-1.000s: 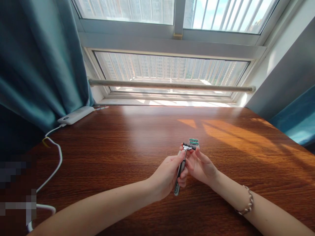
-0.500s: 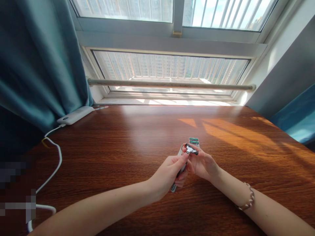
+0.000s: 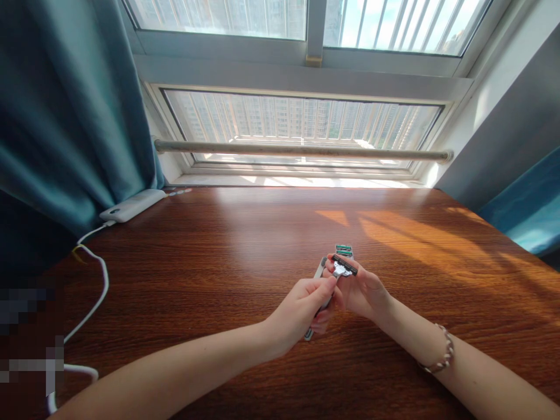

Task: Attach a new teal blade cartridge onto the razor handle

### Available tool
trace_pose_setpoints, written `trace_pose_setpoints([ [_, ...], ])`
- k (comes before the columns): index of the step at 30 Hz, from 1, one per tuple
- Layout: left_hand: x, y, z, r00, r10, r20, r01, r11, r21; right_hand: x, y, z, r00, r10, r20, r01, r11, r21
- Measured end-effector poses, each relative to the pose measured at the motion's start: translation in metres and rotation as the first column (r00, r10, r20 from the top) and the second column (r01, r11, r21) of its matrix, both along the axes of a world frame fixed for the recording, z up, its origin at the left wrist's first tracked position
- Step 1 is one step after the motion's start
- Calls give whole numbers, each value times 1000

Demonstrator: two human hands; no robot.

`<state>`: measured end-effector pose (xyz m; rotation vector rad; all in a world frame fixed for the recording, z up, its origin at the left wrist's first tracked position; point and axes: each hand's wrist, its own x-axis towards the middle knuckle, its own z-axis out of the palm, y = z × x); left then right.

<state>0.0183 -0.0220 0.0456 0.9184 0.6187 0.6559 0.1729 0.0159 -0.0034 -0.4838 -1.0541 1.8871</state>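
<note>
My left hand (image 3: 297, 312) is wrapped round the handle of a razor (image 3: 315, 319), whose lower end pokes out below my fingers. My right hand (image 3: 363, 290) pinches the razor's metal head with its dark blade cartridge (image 3: 343, 266) between thumb and fingers. Just beyond my hands a clear tray of green-striped spare cartridges (image 3: 344, 250) lies on the brown wooden table (image 3: 219, 262). A beaded bracelet (image 3: 440, 350) is on my right wrist.
A white power bank (image 3: 132, 205) lies at the table's far left corner, with a white cable (image 3: 98, 286) trailing toward the near left edge. A teal curtain (image 3: 65, 105) hangs on the left. A window with a rail (image 3: 301, 151) runs behind the table.
The razor head has tilted to the right and my right hand's fingers have closed more tightly over the cartridge. Both hands stay in the same spot above the table.
</note>
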Motion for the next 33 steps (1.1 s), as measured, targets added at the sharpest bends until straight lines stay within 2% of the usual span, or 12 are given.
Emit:
trace_pose_setpoints([
  [6,2,-2,2,1000,-1,2,1,999,-32,-2,-1,2,996,88,-8,-88,995,-39],
  [11,3,-3,1,999,42,10,-41,997,-67,-2,0,1,995,102,-9,-102,994,-47],
  [17,3,-3,0,998,66,20,-65,995,-70,-1,1,-3,986,143,-86,-152,982,-112],
  [23,2,-2,-1,998,63,-7,-63,998,-30,-3,2,-5,956,177,-236,-214,966,-142],
  [33,3,4,-9,995,81,-52,-82,996,-18,-2,7,-14,944,137,-300,-211,950,-229],
])
